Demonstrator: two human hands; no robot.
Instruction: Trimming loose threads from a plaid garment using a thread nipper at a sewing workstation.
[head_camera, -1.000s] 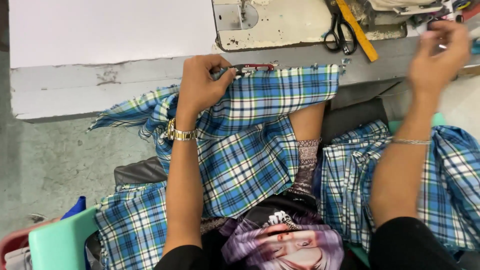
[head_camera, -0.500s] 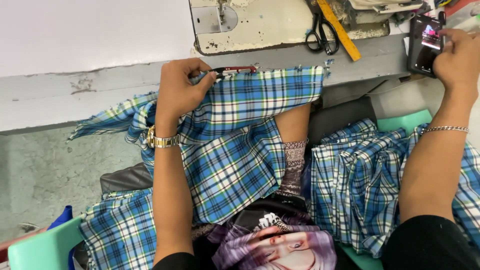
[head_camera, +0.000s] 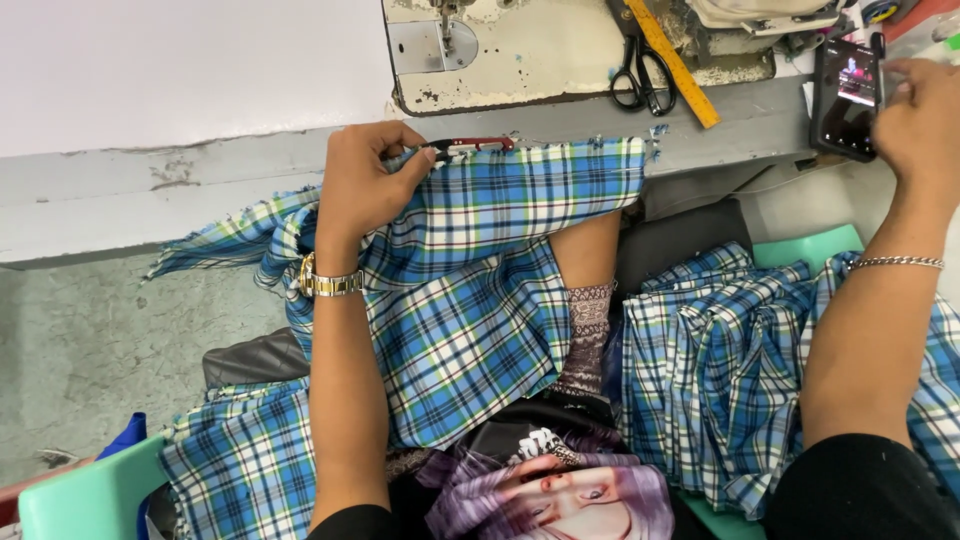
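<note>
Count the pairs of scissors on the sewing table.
1: black-handled scissors lie on the sewing machine bed beside the yellow ruler. Others could be hidden outside the frame.

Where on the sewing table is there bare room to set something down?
The white tabletop left of the sewing machine is bare. Right of it is crowded: scissors, yellow ruler, and the phone at the right hand.
</note>
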